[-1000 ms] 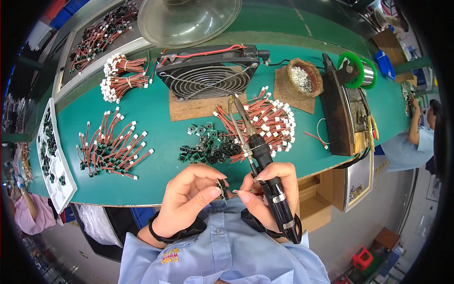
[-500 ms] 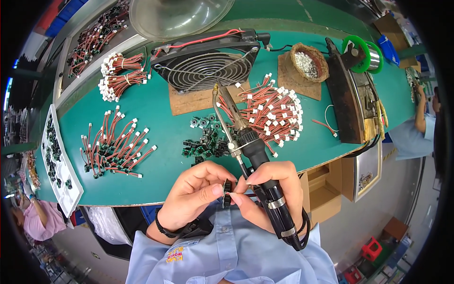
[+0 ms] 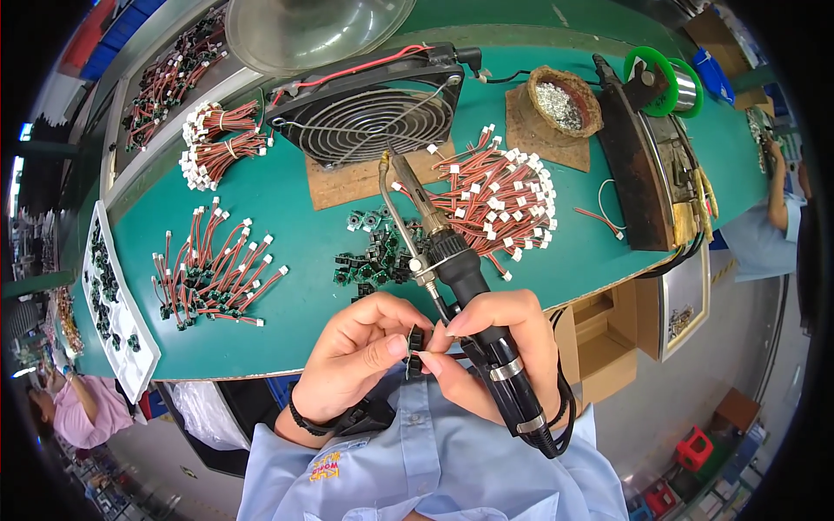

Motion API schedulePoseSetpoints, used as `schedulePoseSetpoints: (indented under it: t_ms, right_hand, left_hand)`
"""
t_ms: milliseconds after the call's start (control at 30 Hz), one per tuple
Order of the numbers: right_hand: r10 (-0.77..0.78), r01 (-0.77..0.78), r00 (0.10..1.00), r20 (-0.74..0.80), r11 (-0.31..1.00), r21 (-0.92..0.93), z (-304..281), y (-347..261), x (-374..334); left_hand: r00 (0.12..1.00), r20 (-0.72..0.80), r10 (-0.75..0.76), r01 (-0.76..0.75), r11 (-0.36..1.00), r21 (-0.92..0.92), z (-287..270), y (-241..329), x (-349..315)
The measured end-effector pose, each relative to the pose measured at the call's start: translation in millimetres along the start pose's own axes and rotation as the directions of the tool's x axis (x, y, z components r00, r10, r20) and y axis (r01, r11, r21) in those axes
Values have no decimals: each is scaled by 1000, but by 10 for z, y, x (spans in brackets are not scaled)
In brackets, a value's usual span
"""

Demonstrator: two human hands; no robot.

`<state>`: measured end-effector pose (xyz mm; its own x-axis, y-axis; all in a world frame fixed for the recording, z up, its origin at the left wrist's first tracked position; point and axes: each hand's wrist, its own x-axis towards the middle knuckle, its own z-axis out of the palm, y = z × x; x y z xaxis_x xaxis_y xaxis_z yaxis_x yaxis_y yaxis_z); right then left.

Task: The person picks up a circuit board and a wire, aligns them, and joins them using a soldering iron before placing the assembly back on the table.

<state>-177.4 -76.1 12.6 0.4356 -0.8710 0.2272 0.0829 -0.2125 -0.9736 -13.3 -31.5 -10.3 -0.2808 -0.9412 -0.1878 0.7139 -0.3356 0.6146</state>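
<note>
Close to my chest, my left hand [image 3: 347,360] pinches a small circuit board with a black part [image 3: 414,352] between thumb and fingers. My right hand [image 3: 526,347] is wrapped round a black soldering iron [image 3: 465,276] with a thin metal feed tube along it. Its tip points up and away, toward the fan. The right thumb and a fingertip also meet at the board, on what looks like a short red wire. Beyond my hands lie a heap of small green and black boards [image 3: 375,265] and a fan of red-black wires with white connectors [image 3: 504,195].
A black fan [image 3: 369,130] stands at the back. Wired boards [image 3: 217,278] lie left, beside a white tray [image 3: 146,365] of boards. Bundled wires [image 3: 221,148] sit behind. To the right are a round bowl [image 3: 593,108] of metal bits, an iron stand [image 3: 638,187] and a green solder reel [image 3: 660,82].
The view has shifted slightly. My hands keep nearly the same hold on the board and the soldering iron, with no clear change.
</note>
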Motion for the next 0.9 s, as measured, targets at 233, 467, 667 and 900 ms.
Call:
schedulePoseSetpoints:
  t_ms: [233,467,667,900]
  right_hand:
    - [24,-14,993,-114,996,82,16,16,-8]
    - [24,-17,995,-93,997,73,-4,25,5]
    - [22,-22,997,70,1000,-1,-118,-29,55]
    - [-20,32,991,131,995,-90,-155,3,42]
  left_hand:
    - [1000,-4,0,0,999,33,16,4,10]
    - [1000,-4,10,-9,997,74,-5,6,5]
    - [1000,3,31,-31,996,86,5,29,16]
    - [1000,21,8,-10,992,124,4,59,24]
